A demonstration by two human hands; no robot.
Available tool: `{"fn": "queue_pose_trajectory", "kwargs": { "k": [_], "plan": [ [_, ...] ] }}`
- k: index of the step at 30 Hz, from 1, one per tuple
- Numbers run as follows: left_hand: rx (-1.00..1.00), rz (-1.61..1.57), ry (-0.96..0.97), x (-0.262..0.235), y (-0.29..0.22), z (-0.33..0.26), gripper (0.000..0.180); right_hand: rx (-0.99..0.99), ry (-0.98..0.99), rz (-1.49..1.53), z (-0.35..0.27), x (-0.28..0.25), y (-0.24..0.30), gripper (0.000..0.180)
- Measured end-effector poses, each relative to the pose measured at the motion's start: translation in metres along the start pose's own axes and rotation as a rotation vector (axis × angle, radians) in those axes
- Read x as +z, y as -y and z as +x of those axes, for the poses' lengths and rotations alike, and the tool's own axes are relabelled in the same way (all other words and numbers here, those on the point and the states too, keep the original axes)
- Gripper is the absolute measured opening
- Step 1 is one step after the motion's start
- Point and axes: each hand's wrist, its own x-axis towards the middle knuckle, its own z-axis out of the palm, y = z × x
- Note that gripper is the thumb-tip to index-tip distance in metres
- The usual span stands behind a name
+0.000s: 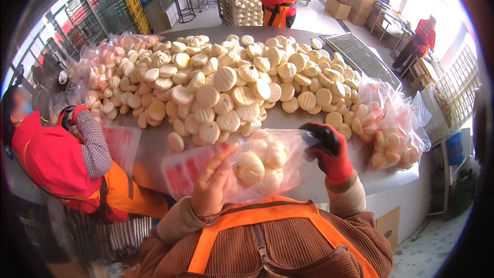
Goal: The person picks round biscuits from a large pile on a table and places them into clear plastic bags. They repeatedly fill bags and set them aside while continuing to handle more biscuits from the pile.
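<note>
A clear plastic bag [295, 170] with several pale round steamed buns [250, 169] inside is held up in front of my chest, over the table's near edge. My bare left hand [210, 181] is at the bag's left side, its fingers stretched upward along the plastic; the thumb is hard to make out. On the right, my right hand [332, 152], in a black and red glove, grips the gathered end of the bag. Beneath the left side of this bag lies a flat printed bag [180, 170], white with red marks.
A large heap of buns [221, 80] covers the metal table [154, 146]. Filled bags [393, 139] stand at the right, more [95, 64] at the far left. A wire rack [363, 56] lies at the back right. A co-worker in red [56, 154] sits close on the left; others are farther off.
</note>
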Motion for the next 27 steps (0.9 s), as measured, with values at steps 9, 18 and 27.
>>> {"fn": "queue_pose_trajectory", "kwargs": {
  "k": [9, 18, 27],
  "plan": [
    [-0.214, 0.135, 0.016, -0.005, 0.037, 0.010, 0.035, 0.332, -0.186, -0.029, -0.012, -0.019, -0.003, 0.035],
    [-0.253, 0.400, 0.010, -0.005, 0.042, 0.013, 0.039, 0.179, -0.240, -0.120, -0.028, -0.036, -0.013, 0.038],
    [-0.143, 0.392, 0.052, -0.011, 0.049, 0.016, 0.037, 0.258, -0.090, 0.280, -0.056, -0.072, -0.026, 0.090]
  ]
}}
